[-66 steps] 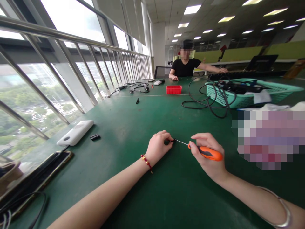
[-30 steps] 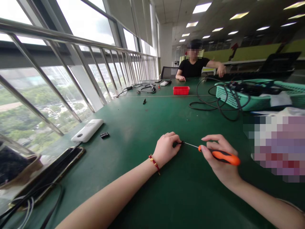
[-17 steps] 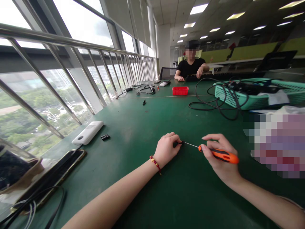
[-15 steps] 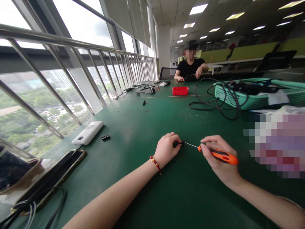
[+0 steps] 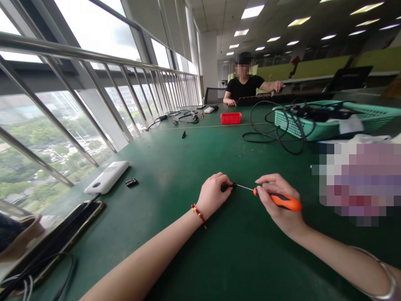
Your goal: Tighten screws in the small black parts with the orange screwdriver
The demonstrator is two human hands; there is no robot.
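My left hand (image 5: 214,190) rests low over the green table (image 5: 175,167), its thumb and fingers pinching a small black part (image 5: 232,185) that is mostly hidden by the fingers. An orange and black screwdriver (image 5: 286,201) lies in my right hand (image 5: 278,205), with the fingers closed around its handle. The thin metal shaft points left, and its tip meets the black part at the left fingertips. To the left, a small black block (image 5: 132,182) lies on the table beside a white power bank (image 5: 108,177).
A phone (image 5: 59,238) with cables lies at the left edge. Farther back are a small black piece (image 5: 184,134), a red tray (image 5: 231,118) and a green basket (image 5: 291,125) with black cables. A person (image 5: 246,85) sits across the table. Metal railing (image 5: 125,83) runs along the left.
The view has turned slightly right, so things sit farther left. The person opposite has stretched one arm out sideways. My hands keep the same hold on the screwdriver and black part.
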